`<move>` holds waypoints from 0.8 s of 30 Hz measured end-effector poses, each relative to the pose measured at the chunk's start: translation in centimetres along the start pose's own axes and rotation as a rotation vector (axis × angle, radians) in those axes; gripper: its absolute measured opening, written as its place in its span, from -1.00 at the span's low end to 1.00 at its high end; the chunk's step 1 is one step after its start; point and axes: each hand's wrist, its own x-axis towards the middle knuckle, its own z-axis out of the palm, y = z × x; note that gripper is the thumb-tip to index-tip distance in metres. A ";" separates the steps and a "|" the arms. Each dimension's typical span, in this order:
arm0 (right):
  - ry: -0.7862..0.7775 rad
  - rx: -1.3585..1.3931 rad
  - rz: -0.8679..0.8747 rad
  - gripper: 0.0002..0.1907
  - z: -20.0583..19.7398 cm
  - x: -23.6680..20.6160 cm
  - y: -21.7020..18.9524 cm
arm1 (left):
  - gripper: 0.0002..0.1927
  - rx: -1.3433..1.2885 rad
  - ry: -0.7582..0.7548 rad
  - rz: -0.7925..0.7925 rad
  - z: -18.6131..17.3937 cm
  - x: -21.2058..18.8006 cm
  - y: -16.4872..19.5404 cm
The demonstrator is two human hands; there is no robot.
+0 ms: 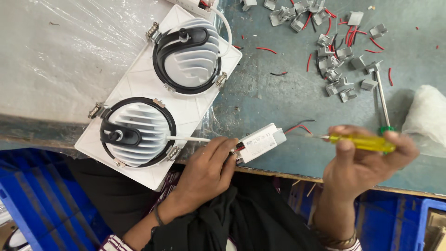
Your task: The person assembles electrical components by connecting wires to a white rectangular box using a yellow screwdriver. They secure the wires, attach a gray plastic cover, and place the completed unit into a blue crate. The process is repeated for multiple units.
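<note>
I see the driver box [261, 142], a small white case, lying at the near edge of the counter [278, 93], one end just over the lip. My left hand [206, 169] rests on its left end, fingers [226, 153] curled down on the case and on the white cable [190, 138] that enters there. My right hand [367, 160] is clenched around a yellow-handled screwdriver [360, 142], its tip pointing left at the right end of the box, where a red and a black lead [299, 126] come out.

My worry is the edge: the box sits so near it that a push from the tip could slide it off, and only the left hand holds it back. The tip could also skid off the case into the leads or into my left fingers, which lie in its line. The cable looks fairly taut; a tug might drag on its joint.

To the left, the white twin-lamp fitting [158, 93] overhangs the near edge on plastic sheet [55, 51], so a pull on the cable could shift it too. Farther right lie grey clips [337, 62], red wire offcuts [265, 49], a second screwdriver [382, 100] and a white bag [427, 116].
</note>
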 end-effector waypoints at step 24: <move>-0.148 -0.618 0.074 -0.84 -6.2 16.0 10.2 | -0.54 0.399 0.014 0.142 -0.5 -2.6 -0.6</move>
